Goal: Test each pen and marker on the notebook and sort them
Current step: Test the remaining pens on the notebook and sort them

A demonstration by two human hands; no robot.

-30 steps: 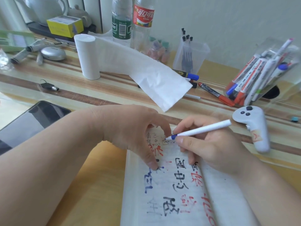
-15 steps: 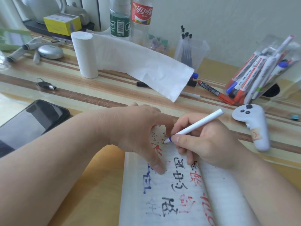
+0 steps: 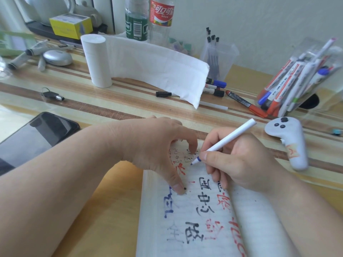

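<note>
My right hand [image 3: 239, 162] grips a white pen [image 3: 225, 140] with a blue tip, and the tip rests on the upper part of the open notebook [image 3: 178, 219]. That page carries black, red and blue test writing. My left hand [image 3: 157, 145] presses the page flat with thumb and fingertips. A clear bag of markers [image 3: 289, 80] leans at the right. Loose markers [image 3: 243, 103] lie on the desk beyond the notebook, and a clear cup of black pens [image 3: 215, 54] stands behind them.
A paper roll [image 3: 96, 60] trails a sheet across the middle of the desk. A white controller [image 3: 289, 141] lies right of my right hand. A dark phone [image 3: 37, 134] lies at the left. Two bottles [image 3: 148, 17], a yellow box [image 3: 71, 25] and keys [image 3: 52, 95] stand farther back.
The pen has tilted more upright and its tip has moved slightly down onto the page. My left hand stays pressed on the notebook.
</note>
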